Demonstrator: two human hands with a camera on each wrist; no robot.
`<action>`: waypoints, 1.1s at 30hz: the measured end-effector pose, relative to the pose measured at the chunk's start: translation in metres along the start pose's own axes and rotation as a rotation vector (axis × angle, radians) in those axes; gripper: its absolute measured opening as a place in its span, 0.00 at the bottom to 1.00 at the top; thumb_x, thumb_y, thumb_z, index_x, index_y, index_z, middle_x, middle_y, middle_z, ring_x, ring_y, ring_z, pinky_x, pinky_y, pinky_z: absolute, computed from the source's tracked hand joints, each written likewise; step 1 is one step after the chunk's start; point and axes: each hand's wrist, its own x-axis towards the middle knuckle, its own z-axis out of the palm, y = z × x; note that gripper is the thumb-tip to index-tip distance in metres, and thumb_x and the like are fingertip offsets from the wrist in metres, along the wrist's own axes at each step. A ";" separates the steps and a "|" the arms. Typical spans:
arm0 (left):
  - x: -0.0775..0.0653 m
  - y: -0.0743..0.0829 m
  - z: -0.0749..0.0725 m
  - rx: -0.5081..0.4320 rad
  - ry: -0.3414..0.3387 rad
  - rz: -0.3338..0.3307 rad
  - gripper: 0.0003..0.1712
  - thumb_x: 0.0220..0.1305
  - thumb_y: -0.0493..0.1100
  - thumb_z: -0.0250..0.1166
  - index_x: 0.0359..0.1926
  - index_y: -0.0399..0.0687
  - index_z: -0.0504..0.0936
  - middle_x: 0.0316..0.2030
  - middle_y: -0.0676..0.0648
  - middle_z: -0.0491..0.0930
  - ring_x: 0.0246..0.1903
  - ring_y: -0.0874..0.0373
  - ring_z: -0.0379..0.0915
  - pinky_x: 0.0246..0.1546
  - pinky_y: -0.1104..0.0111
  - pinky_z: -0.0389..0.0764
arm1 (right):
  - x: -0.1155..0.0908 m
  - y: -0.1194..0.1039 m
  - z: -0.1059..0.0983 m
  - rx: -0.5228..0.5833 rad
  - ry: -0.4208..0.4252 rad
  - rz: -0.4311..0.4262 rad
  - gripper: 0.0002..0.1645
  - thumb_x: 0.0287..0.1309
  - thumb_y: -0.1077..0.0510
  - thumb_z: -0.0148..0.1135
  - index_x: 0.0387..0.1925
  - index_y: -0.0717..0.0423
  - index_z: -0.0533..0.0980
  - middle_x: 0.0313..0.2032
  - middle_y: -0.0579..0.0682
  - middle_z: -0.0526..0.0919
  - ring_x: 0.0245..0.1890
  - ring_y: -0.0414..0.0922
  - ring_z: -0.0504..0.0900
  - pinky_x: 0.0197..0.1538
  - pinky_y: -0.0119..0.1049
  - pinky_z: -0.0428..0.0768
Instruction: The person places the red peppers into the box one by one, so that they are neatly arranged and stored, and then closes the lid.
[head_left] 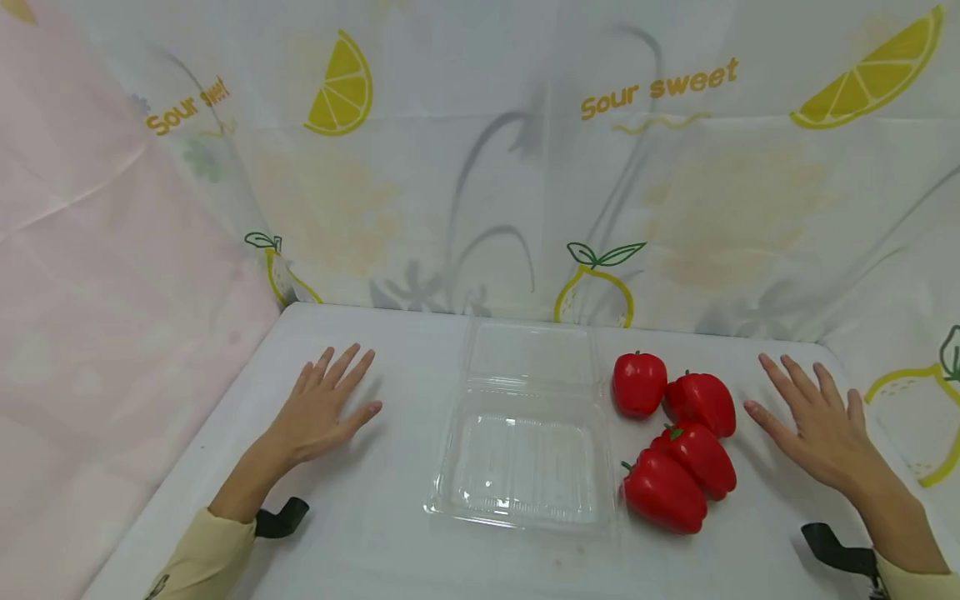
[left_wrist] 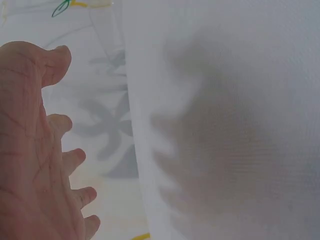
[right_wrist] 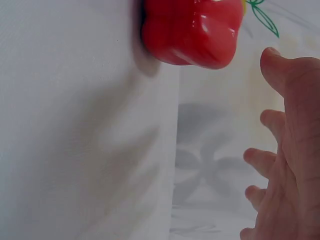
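Observation:
In the head view a clear plastic clamshell box (head_left: 517, 467) lies opened out on the white table, its lid (head_left: 532, 350) folded back toward the rear. Right of it sit several red bell peppers (head_left: 663, 492), two leaning together in front and two behind. My left hand (head_left: 322, 408) hovers left of the box, fingers spread and holding nothing; its palm shows in the left wrist view. Past the peppers on the other side is my right hand (head_left: 817, 425), also spread and holding nothing. One red pepper (right_wrist: 192, 32) shows near its thumb in the right wrist view.
The white table (head_left: 360, 550) has a fabric backdrop (head_left: 450, 192) with lemon prints standing along its rear edge. A pinkish cloth (head_left: 112, 275) borders the left side. Black wrist mounts (head_left: 281, 518) stick out from both sleeves.

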 end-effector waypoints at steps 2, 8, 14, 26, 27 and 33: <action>0.000 0.003 -0.001 -0.011 0.004 0.018 0.45 0.70 0.65 0.53 0.78 0.51 0.51 0.75 0.39 0.50 0.72 0.32 0.41 0.67 0.37 0.46 | 0.001 -0.001 -0.001 0.024 0.006 -0.011 0.49 0.66 0.43 0.56 0.78 0.48 0.42 0.71 0.72 0.49 0.71 0.73 0.35 0.60 0.77 0.26; -0.002 0.014 -0.002 -0.065 0.003 0.052 0.45 0.69 0.64 0.55 0.78 0.51 0.51 0.75 0.40 0.52 0.71 0.33 0.47 0.68 0.43 0.50 | 0.002 -0.004 -0.005 0.069 0.034 -0.038 0.48 0.65 0.46 0.59 0.78 0.51 0.48 0.66 0.73 0.59 0.64 0.73 0.53 0.52 0.81 0.53; -0.005 0.026 -0.001 -0.114 -0.002 0.067 0.46 0.68 0.65 0.56 0.78 0.55 0.51 0.75 0.44 0.52 0.71 0.38 0.49 0.66 0.42 0.58 | 0.001 -0.009 -0.008 0.139 0.001 -0.009 0.49 0.64 0.46 0.61 0.78 0.48 0.47 0.67 0.73 0.59 0.62 0.74 0.54 0.49 0.81 0.55; -0.013 0.049 -0.001 -0.249 -0.037 0.087 0.46 0.67 0.66 0.57 0.78 0.64 0.48 0.75 0.52 0.52 0.71 0.48 0.50 0.62 0.43 0.66 | 0.000 -0.016 -0.010 0.265 -0.019 -0.046 0.49 0.61 0.49 0.65 0.77 0.52 0.52 0.64 0.73 0.65 0.60 0.72 0.60 0.45 0.80 0.61; -0.014 0.051 -0.001 -0.257 -0.044 0.079 0.46 0.67 0.66 0.57 0.78 0.65 0.48 0.75 0.52 0.52 0.71 0.48 0.51 0.61 0.43 0.66 | 0.000 -0.017 -0.010 0.266 -0.020 -0.047 0.49 0.61 0.49 0.65 0.77 0.53 0.52 0.63 0.72 0.66 0.59 0.72 0.61 0.44 0.80 0.62; -0.017 0.058 0.001 -0.285 -0.082 0.038 0.45 0.66 0.69 0.57 0.77 0.71 0.49 0.73 0.50 0.57 0.70 0.49 0.56 0.59 0.42 0.69 | 0.000 -0.020 -0.009 0.260 -0.055 -0.020 0.49 0.61 0.46 0.66 0.76 0.52 0.53 0.62 0.71 0.67 0.57 0.70 0.64 0.43 0.79 0.66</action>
